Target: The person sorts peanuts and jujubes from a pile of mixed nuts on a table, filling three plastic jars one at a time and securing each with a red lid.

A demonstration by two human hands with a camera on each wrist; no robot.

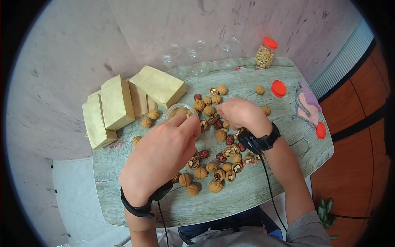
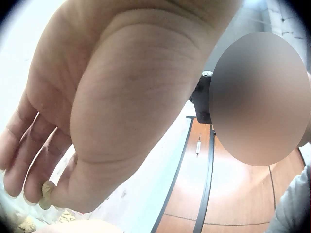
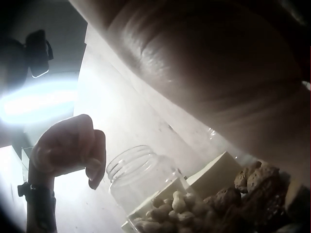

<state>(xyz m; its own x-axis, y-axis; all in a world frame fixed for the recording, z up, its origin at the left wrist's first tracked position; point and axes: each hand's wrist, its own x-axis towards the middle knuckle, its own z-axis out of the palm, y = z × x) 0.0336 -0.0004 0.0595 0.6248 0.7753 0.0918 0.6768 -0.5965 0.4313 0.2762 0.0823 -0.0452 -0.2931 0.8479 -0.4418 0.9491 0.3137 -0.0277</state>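
Note:
My left hand (image 1: 162, 148) pinches a peanut (image 2: 46, 195) between thumb and fingertips. In the head view this hand overlaps an open clear jar (image 1: 169, 111); the right wrist view shows peanuts (image 3: 177, 203) inside the jar (image 3: 141, 177). To the right, my right hand (image 1: 245, 115) reaches down among whole walnuts (image 1: 209, 110), cracked walnuts and red dates (image 1: 219, 124). Its fingertips are hidden beneath the hand, and I cannot tell whether they hold anything. More walnuts (image 1: 215, 186) and dates (image 1: 203, 154) lie scattered between the two forearms.
Yellow paper bags (image 1: 158, 85) stand at the back left. Several empty clear jars (image 1: 198, 57) line the back edge beside a red-lidded jar of nuts (image 1: 264, 55). Red lids (image 1: 279, 88) and a pink-purple cloth (image 1: 307, 105) lie on the right side of the table (image 1: 131, 193).

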